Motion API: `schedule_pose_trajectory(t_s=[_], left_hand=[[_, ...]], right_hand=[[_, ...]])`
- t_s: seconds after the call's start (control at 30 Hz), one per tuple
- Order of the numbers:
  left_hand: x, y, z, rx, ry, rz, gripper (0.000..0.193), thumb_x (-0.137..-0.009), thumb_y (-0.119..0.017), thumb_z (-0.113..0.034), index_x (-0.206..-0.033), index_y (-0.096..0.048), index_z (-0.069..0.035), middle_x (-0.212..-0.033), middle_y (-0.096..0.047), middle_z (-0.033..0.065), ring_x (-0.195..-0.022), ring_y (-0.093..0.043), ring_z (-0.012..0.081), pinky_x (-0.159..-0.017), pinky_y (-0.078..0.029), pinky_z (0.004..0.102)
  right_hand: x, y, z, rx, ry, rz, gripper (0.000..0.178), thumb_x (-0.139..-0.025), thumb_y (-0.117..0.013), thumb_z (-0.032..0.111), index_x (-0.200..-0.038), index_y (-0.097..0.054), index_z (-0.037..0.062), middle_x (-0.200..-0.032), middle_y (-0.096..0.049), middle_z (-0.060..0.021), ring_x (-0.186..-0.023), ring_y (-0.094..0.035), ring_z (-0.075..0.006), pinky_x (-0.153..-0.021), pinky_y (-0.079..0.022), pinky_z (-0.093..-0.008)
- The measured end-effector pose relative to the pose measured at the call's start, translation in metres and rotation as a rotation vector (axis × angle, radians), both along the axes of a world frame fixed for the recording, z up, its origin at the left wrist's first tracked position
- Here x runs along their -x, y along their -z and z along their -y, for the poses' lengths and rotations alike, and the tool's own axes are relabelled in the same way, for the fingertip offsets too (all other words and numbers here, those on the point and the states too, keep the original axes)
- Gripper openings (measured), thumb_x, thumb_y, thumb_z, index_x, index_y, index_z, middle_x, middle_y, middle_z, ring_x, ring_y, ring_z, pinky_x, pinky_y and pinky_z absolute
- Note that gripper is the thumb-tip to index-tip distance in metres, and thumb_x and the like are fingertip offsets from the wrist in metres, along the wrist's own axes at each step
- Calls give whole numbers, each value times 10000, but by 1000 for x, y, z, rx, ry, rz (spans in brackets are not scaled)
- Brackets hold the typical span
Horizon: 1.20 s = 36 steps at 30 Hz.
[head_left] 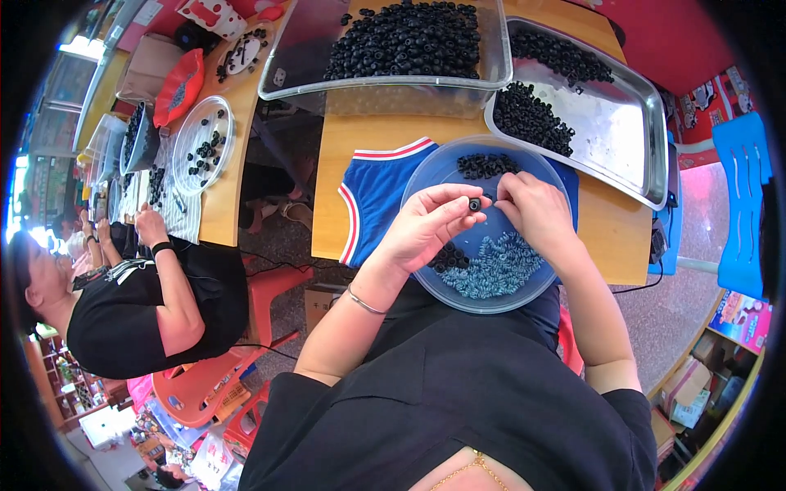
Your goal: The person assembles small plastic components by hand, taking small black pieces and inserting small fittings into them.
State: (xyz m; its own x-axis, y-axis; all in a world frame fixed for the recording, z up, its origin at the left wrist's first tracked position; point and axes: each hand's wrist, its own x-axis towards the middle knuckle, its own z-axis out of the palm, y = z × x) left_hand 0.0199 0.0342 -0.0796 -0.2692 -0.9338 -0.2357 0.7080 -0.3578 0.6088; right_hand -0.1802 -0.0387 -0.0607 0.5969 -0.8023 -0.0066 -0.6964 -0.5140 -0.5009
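Observation:
My left hand [428, 222] pinches a small black ring-shaped part [474, 204] between thumb and fingers over a round clear plastic lid [426, 176]. My right hand [535, 210] meets it at the same part, fingers curled, and whether it holds a piece of its own is hidden. In the lid lie a heap of blue-grey spiral pieces [496, 268], a small cluster of black rings [449, 259] by my left hand, and another black cluster [486, 165] at the far side. A blue cloth with red and white trim [372, 196] lies under the lid.
A clear bin of black rings [407, 39] and a metal tray [622, 123] with more rings stand at the back of the wooden table [610, 229]. At the left table a seated person's hand [150, 225] rests by a round dish [203, 143]. Red plastic stools [201, 385] stand below.

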Motion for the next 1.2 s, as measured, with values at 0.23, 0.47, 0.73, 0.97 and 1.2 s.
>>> schedule_pose_trajectory(t_s=[0.23, 0.47, 0.73, 0.97, 1.2], left_hand=[[0, 5, -4, 17, 19, -30, 229, -926, -623, -56, -1152, -610, -14, -1084, -660, 116, -949, -672, 183, -829, -553, 258], [6, 0, -2, 44, 39, -99, 197, -913, -633, -22, -1109, -632, -8, -1058, -656, 84, -963, -670, 198, -826, -547, 269], [9, -3, -3, 33, 43, -89, 188, -900, -646, -14, -1086, -631, 1, -1007, -665, 88, -925, -672, 179, -809, -553, 256], [11, -5, -2, 16, 42, -77, 187, -892, -655, -14, -1078, -633, -3, -988, -667, 82, -895, -668, 161, -791, -554, 251], [10, -4, -3, 12, 44, -9, 187, -884, -671, -23, -1068, -649, -2, -977, -673, 76, -850, -653, 127, -776, -549, 241]], right_hand=[[3, -17, -15, -244, 33, 588, 216, -796, -690, -21, -1008, -680, 18, -902, -661, -76, -768, -649, -144, -682, -516, -258], [3, -30, -29, -346, 96, 739, 147, -810, -680, -37, -955, -667, -16, -905, -664, -55, -784, -633, -84, -709, -524, -244], [1, -35, -31, -123, 44, 708, 129, -748, -741, -5, -867, -694, 12, -805, -686, -66, -677, -633, -122, -581, -483, -239], [0, -37, -32, -12, 23, 645, 135, -729, -769, 23, -837, -688, 19, -781, -680, -78, -666, -641, -169, -576, -492, -264], [0, -36, -32, 100, -16, 594, 151, -704, -783, 46, -805, -672, 23, -746, -660, -79, -648, -639, -199, -594, -501, -297]])
